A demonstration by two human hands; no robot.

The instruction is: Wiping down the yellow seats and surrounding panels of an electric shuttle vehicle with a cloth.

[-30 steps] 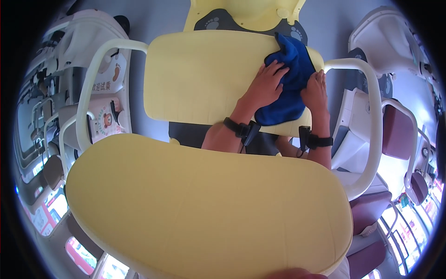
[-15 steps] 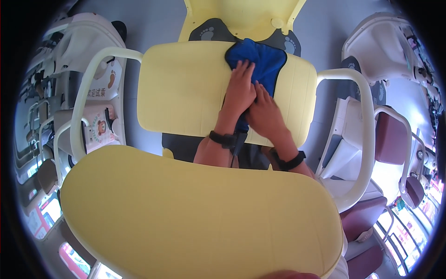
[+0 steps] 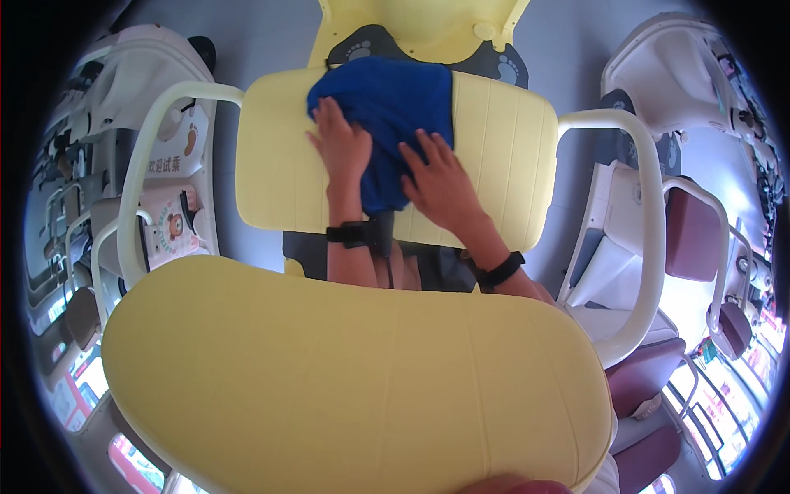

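A blue cloth [image 3: 403, 90] with a dark border is spread over the middle-left of a yellow padded seat [image 3: 510, 156]. My left hand [image 3: 341, 148] lies on the cloth's left part, its fingers stretched out and slightly apart. Flat against the cloth's lower right edge rests my right hand [image 3: 440, 181], fingers spread. Neither hand visibly grips the fabric. Both wrists wear black bands, and the left one has a small dark piece hanging beside it. Part of my forearms is hidden by a yellow padded backrest [image 3: 354, 370] nearer to me.
Cream tubular armrests curve along the left [image 3: 136, 173] and right [image 3: 650, 206] of the seat. Beyond it, a yellow shell [image 3: 411, 25] stands over a dark footrest [image 3: 362, 49] with footprint marks. Similar white chairs with maroon pads [image 3: 691, 230] line both sides.
Both hands have moved left with the cloth, the left hand farther. They were close together and now are apart; the cloth is spread wider.
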